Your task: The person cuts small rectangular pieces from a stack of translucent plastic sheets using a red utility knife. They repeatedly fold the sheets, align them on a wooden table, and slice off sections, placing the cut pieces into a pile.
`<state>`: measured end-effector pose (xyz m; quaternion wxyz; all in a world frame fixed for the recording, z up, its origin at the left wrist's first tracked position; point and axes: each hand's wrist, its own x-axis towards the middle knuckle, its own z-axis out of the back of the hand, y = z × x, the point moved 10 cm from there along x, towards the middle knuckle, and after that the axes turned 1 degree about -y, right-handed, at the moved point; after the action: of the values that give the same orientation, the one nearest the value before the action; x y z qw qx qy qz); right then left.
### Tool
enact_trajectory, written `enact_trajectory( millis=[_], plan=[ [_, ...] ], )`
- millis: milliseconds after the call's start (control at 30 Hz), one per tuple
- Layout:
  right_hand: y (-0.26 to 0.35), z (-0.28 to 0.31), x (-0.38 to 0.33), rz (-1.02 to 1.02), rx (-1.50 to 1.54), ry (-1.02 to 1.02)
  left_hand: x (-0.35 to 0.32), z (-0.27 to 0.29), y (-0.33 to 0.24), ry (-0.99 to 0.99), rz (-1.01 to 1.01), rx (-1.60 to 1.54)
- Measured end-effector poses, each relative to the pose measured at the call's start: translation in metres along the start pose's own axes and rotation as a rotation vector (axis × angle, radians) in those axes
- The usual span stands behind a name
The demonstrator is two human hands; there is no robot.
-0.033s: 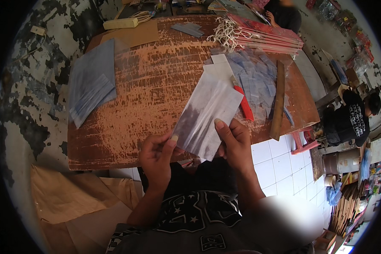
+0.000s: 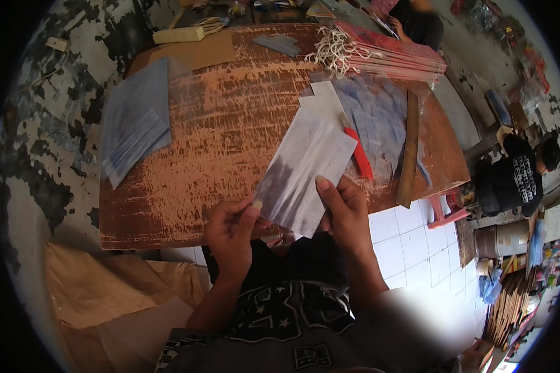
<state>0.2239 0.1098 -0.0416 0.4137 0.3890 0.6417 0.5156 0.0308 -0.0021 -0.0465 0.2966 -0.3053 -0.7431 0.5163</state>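
Between my two hands is a thin rectangular sheet of greyish, glossy plastic (image 2: 305,168), tilted above the table's near edge. My left hand (image 2: 233,227) pinches its lower left edge, thumb on top. My right hand (image 2: 348,214) grips the lower right edge, its thumb flat on the surface. Whether it is one sheet or several layers, I cannot tell. Just beyond it lie pale card pieces (image 2: 323,96) and a red-handled cutter (image 2: 359,154). A heap of bluish clear plastic pieces (image 2: 379,118) spreads to their right, with a wooden strip (image 2: 409,149) along it.
Larger bluish plastic sheets (image 2: 137,112) lie at the table's left. Red flat bags (image 2: 392,53) with white cord handles are stacked at the far right. A power strip (image 2: 179,35) rests near cardboard (image 2: 199,53). Another person (image 2: 513,174) is at the right; one more is beyond the bags.
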Motion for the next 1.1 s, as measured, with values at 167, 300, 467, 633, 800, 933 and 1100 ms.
enact_trajectory(
  millis=[167, 300, 467, 633, 800, 933, 1100],
  plan=[
    [-0.004, 0.000, -0.001, 0.005, 0.050, -0.053, -0.002, -0.002, 0.008, 0.040, 0.008, -0.096],
    [-0.002, 0.000, 0.000, 0.018, 0.085, -0.027, -0.008, -0.008, 0.009, 0.077, 0.017, -0.120],
    [-0.004, -0.003, 0.002, 0.035, 0.158, -0.012, -0.012, -0.015, 0.012, 0.147, -0.013, -0.146],
    [-0.010, -0.002, 0.004, 0.018, 0.182, -0.015, -0.010, -0.017, 0.013, 0.144, 0.012, -0.213],
    [-0.013, -0.005, 0.001, -0.018, 0.211, -0.027, -0.009, -0.019, 0.005, 0.152, -0.020, -0.219],
    [-0.017, -0.003, 0.002, -0.021, 0.250, -0.038, -0.009, -0.020, 0.005, 0.155, -0.020, -0.201],
    [-0.015, -0.003, 0.002, 0.012, 0.245, -0.021, -0.009, -0.019, 0.007, 0.157, -0.020, -0.157]
  ],
)
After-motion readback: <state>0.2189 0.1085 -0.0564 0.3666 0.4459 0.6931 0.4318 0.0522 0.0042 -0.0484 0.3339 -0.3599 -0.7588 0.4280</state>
